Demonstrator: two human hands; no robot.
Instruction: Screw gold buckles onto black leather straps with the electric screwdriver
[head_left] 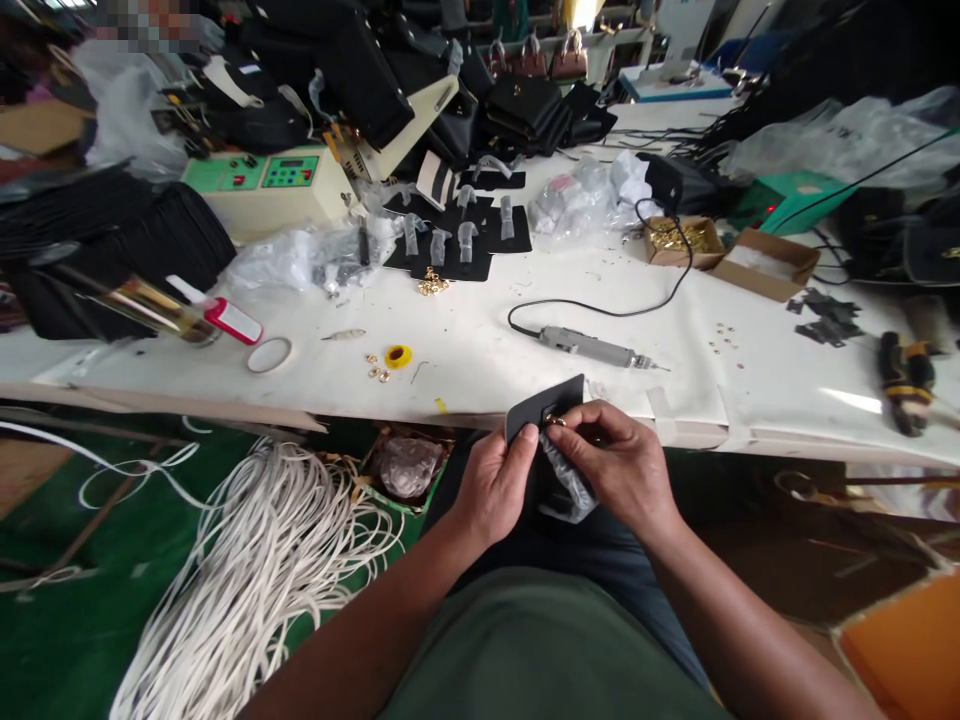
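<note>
A black leather piece (546, 397) is held at the table's front edge, above my lap. My left hand (495, 478) grips its left side, thumb on top. My right hand (621, 462) pinches a small gold metal part (556, 421) against the piece. Clear plastic wrap (568, 485) hangs below, between my hands. On the table beyond lies a grey electric screwdriver (589, 346) with a black cord. A yellow tape roll (398, 357) and a few gold rings (378, 372) are to the left.
Black pieces with plastic-wrapped parts (465, 245) lie mid-table beside gold rings (433, 283). Pliers (906, 385) are at the right, a red-and-white bottle (234, 320) at the left. A control box (274, 190) and cardboard boxes (765, 265) stand farther back. White cords (262, 560) pile below left.
</note>
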